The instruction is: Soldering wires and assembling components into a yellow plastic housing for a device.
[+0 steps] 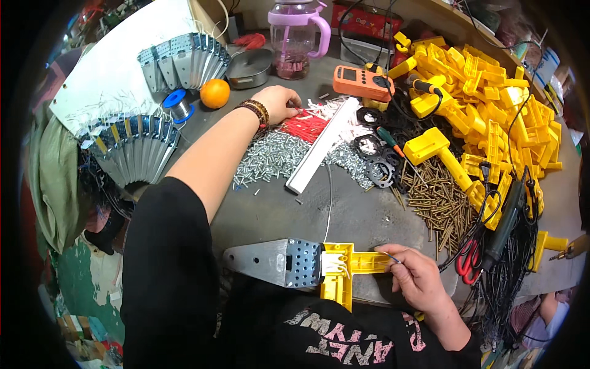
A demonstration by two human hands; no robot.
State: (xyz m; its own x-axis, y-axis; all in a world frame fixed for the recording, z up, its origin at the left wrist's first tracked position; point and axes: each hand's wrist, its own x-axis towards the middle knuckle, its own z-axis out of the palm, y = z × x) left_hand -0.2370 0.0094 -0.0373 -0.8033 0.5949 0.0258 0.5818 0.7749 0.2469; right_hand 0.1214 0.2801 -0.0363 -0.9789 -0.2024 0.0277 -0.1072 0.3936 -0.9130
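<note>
My left hand (278,104) reaches to the far middle of the table, over a pile of short red tube pieces (306,126). Its fingers are bent down together beside white pieces; their tips are partly hidden, so what they pinch cannot be made out. Low in front of me, my right hand (419,278) grips the end of an open yellow plastic handle shell (369,262). A thin dark piece shows at its fingertips. White wires lie inside the shell. Joined to its left side is a tapered grey metal plate (258,261) with a perforated section.
Silver screws (270,161) lie beside a white plastic strip (322,147). Right are black rings (381,170), brass-coloured screws (439,197), yellow shells (473,80) and an orange meter (362,83). Left are stacked metal plates (132,147), a solder spool (178,106) and an orange (214,93). A pink-handled jug (294,40) stands behind.
</note>
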